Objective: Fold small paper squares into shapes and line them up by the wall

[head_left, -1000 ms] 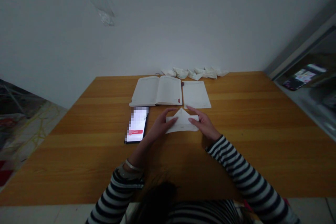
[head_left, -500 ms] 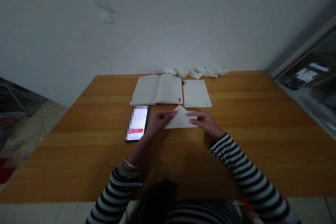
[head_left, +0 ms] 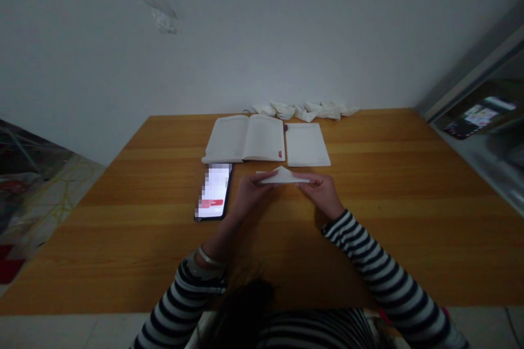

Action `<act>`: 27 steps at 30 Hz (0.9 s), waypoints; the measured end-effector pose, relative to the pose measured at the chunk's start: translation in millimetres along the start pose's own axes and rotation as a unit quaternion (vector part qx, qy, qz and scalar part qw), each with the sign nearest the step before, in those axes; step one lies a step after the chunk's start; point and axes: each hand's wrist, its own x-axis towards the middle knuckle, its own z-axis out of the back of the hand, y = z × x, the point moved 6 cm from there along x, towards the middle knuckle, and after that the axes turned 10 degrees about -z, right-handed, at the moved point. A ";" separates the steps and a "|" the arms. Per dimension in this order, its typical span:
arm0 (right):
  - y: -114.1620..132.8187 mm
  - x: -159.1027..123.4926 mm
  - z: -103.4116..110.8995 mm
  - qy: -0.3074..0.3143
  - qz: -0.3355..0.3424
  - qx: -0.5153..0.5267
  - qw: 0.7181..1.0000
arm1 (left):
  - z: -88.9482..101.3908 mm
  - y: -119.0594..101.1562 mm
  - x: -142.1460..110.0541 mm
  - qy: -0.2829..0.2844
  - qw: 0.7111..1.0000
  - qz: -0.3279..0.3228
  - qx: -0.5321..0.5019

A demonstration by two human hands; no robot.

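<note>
A folded sheet of white paper [head_left: 282, 176] is held above the table, its pointed top facing away from me. My left hand [head_left: 254, 188] pinches its left end, and my right hand [head_left: 321, 190] pinches the right end between thumb and fingers. The paper is tipped, so its front face shows only as a narrow strip. To the left of my left hand lies a phone [head_left: 215, 191] with a lit screen. Just beyond the hands are an open notebook [head_left: 245, 139] and a single white sheet [head_left: 307, 144] beside it.
Along the back edge of the wooden table [head_left: 388, 218], against the wall, lies a row of crumpled or folded white papers [head_left: 305, 111]. A clear plastic piece [head_left: 164, 19] hangs on the wall. Another lit screen [head_left: 478, 115] shows at the far right.
The folded paper has tilted from showing its broad face to nearly edge-on. Both hands have turned with it, still gripping its ends.
</note>
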 end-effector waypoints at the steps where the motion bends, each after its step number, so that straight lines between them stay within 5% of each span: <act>1: 4.0 -2.3 1.7 -0.015 0.022 -0.034 0.999 | 0.7 -1.7 0.0 -0.001 1.000 -0.010 0.025; 7: 31.0 -9.5 10.5 -0.099 0.129 -0.122 0.979 | 6.2 -30.1 0.0 -0.017 0.963 -0.146 0.228; 12: 21.5 -3.4 -0.3 -0.030 0.034 0.021 0.999 | -24.3 -31.5 -10.2 0.189 0.960 -0.118 0.171; 14: 12.0 -3.5 -7.5 -0.005 -0.026 0.063 0.998 | -34.5 -31.2 -16.4 0.219 0.962 -0.084 0.139; 17: 3.9 -5.0 -12.8 -0.004 -0.069 0.128 0.989 | -42.3 -29.4 -19.7 0.200 0.974 -0.045 0.092; 20: 0.0 -4.4 -17.1 0.016 -0.089 0.159 0.983 | -38.1 -22.8 -15.4 0.125 0.989 -0.021 0.071; 27: -2.3 1.4 -9.4 -0.009 -0.040 0.104 0.994 | -32.6 -13.5 -9.5 0.073 0.997 -0.017 0.009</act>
